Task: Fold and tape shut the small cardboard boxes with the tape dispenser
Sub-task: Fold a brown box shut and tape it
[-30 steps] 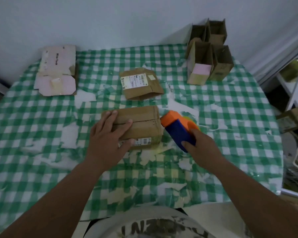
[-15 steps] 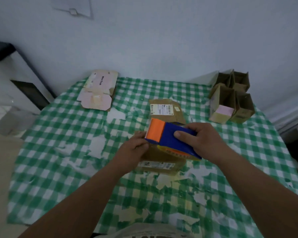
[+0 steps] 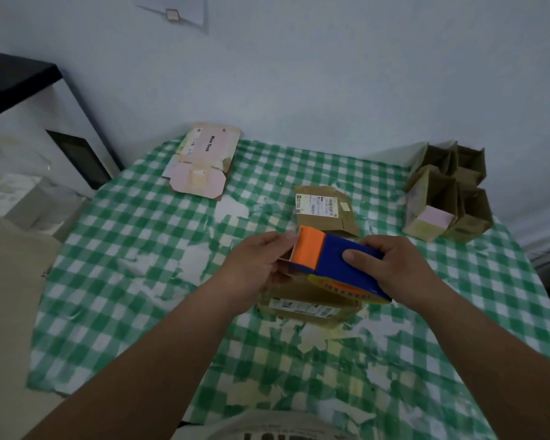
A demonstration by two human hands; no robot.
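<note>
We held the blue-and-orange plastic tape dispenser [image 3: 334, 265] just above the closed brown cardboard box [image 3: 308, 304], our right hand [image 3: 394, 268] wrapped around its blue body, our left hand [image 3: 258, 265] pinching at its orange end. Beyond the dispenser, a flattened pink carton [image 3: 204, 163] read "Mine Took"; the box's label was illegible.

One tape dispenser [image 3: 337, 265]; one closed box [image 3: 308, 304]; two flattened boxes [image 3: 326, 209]; several open boxes [image 3: 448, 198]
</note>
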